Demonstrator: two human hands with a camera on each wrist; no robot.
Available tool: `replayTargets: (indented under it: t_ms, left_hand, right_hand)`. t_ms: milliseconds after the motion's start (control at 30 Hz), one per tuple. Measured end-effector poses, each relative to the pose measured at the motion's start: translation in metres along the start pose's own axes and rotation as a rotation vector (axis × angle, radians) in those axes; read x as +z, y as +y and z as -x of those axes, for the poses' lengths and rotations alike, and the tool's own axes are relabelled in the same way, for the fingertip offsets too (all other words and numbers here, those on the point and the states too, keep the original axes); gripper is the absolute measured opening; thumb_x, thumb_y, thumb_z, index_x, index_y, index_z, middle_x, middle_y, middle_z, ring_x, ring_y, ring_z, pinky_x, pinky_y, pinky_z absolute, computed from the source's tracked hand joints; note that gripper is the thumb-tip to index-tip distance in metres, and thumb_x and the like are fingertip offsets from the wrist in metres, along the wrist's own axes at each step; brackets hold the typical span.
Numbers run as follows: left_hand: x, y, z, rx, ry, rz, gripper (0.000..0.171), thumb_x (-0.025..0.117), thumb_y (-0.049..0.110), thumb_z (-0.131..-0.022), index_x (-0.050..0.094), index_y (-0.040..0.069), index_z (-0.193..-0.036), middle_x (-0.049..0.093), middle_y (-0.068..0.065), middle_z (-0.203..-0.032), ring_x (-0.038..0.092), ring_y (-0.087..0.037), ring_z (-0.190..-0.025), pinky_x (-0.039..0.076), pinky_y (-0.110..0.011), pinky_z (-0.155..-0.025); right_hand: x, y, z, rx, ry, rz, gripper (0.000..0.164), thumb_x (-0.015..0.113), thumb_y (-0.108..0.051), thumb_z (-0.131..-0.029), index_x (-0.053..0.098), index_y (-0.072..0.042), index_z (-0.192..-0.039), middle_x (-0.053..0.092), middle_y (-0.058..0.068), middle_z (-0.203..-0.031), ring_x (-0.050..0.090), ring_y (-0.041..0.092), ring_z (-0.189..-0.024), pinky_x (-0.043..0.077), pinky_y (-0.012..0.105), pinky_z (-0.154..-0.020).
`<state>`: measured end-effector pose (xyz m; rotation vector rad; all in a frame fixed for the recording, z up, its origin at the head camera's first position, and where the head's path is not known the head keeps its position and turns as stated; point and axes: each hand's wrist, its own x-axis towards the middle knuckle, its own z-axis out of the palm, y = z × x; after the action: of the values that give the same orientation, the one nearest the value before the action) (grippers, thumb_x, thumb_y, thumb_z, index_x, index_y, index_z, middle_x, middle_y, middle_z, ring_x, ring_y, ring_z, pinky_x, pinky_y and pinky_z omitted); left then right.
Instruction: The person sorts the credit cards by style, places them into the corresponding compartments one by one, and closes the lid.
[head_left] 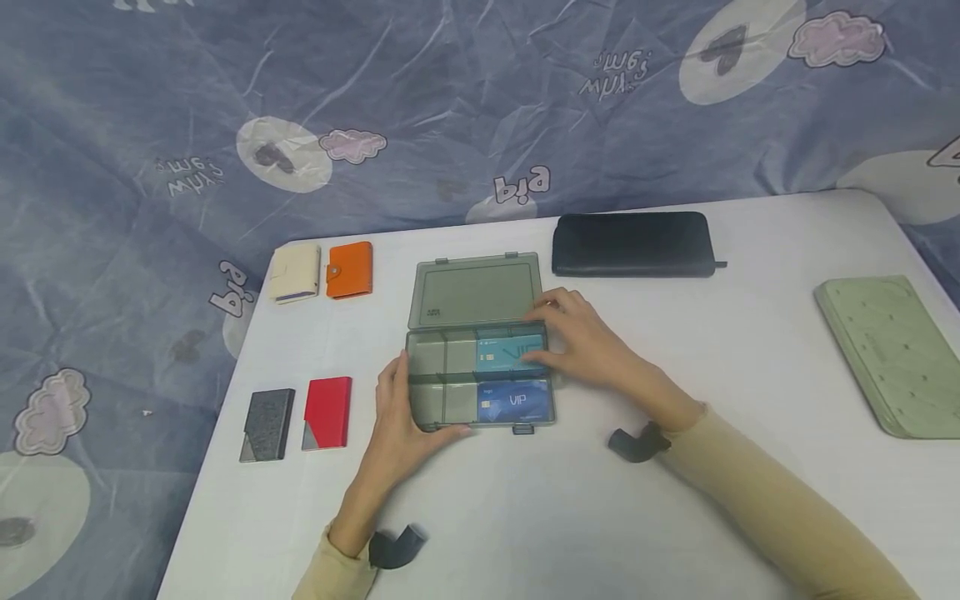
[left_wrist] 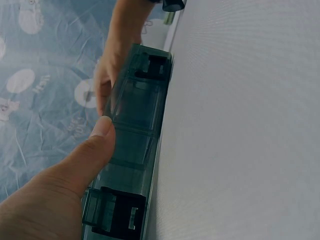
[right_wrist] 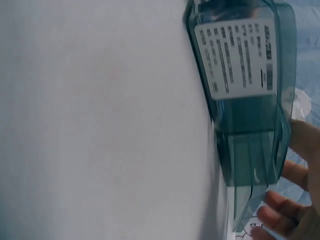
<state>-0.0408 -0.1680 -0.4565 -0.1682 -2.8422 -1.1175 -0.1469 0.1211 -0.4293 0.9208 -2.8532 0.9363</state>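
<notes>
A translucent grey-green compartment box (head_left: 444, 376) lies on the table, its lid (head_left: 476, 292) folded back flat. In its right-hand compartments are a teal card (head_left: 495, 354) at the back and a blue VIP card (head_left: 513, 402) at the front. My left hand (head_left: 401, 437) holds the box at its front left corner, the thumb along the front wall and the fingers at the left side. Over the right wall reaches my right hand (head_left: 585, 337), its thumb above the teal card and its fingers by the hinge edge. Whether that thumb touches the card is hard to see.
Left of the box are a cream card holder (head_left: 295, 272), an orange one (head_left: 350, 270), a dark grey card case (head_left: 267, 425) and a red one (head_left: 327, 413). A black zip wallet (head_left: 633, 244) lies behind, a green quilted wallet (head_left: 896, 354) far right.
</notes>
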Motion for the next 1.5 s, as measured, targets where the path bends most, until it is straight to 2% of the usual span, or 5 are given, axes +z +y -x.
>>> replayTargets:
  t_ms: [233, 400, 867, 1267, 1500]
  left_hand:
    - [-0.004, 0.003, -0.001, -0.045, -0.031, 0.046, 0.121, 0.08, 0.057, -0.058, 0.011, 0.019, -0.15, 0.02, -0.003, -0.147, 0.027, -0.02, -0.128, 0.045, -0.048, -0.094]
    - [-0.014, 0.01, -0.008, -0.096, -0.075, 0.074, 0.115, 0.077, 0.059, -0.062, 0.013, 0.019, -0.15, 0.019, -0.003, -0.147, 0.028, -0.021, -0.129, 0.043, -0.051, -0.096]
    - [-0.031, 0.024, -0.069, -0.34, -0.104, 0.344, 0.076, 0.057, 0.044, -0.089, 0.02, 0.015, -0.148, 0.028, -0.007, -0.151, 0.037, -0.031, -0.131, 0.037, -0.051, -0.102]
    - [-0.024, 0.029, -0.067, -0.352, -0.019, 0.433, 0.09, 0.067, 0.038, -0.083, 0.01, 0.017, -0.15, 0.019, -0.004, -0.153, 0.025, -0.024, -0.139, 0.026, -0.048, -0.11]
    - [-0.023, 0.029, -0.065, -0.314, -0.029, 0.463, 0.097, 0.069, 0.039, -0.082, 0.003, 0.022, -0.15, 0.014, 0.0, -0.155, 0.019, -0.022, -0.141, 0.02, -0.047, -0.113]
  right_hand:
    - [-0.002, 0.01, 0.004, 0.129, 0.019, -0.117, 0.068, 0.073, -0.048, -0.075, 0.048, -0.017, -0.131, 0.025, 0.012, -0.147, 0.036, 0.031, -0.128, 0.033, 0.052, -0.104]
    - [-0.004, 0.014, 0.005, 0.168, -0.003, -0.163, 0.068, 0.068, -0.044, -0.081, 0.043, -0.012, -0.136, 0.039, 0.012, -0.141, 0.033, 0.033, -0.132, 0.024, 0.054, -0.108]
    - [-0.006, 0.009, 0.004, 0.198, -0.095, -0.256, 0.068, 0.064, -0.035, -0.087, 0.035, -0.01, -0.143, 0.026, 0.01, -0.152, 0.022, 0.032, -0.14, 0.019, 0.051, -0.112]
    - [-0.006, -0.006, -0.001, 0.174, 0.082, -0.319, 0.084, 0.074, -0.01, -0.078, 0.026, -0.015, -0.147, 0.051, 0.011, -0.114, 0.05, 0.023, -0.089, 0.044, 0.039, -0.077]
    - [0.002, -0.004, 0.001, 0.081, 0.168, -0.392, 0.078, 0.071, 0.001, -0.078, 0.032, -0.013, -0.144, 0.034, 0.006, -0.147, 0.055, 0.026, -0.104, 0.047, 0.043, -0.091]
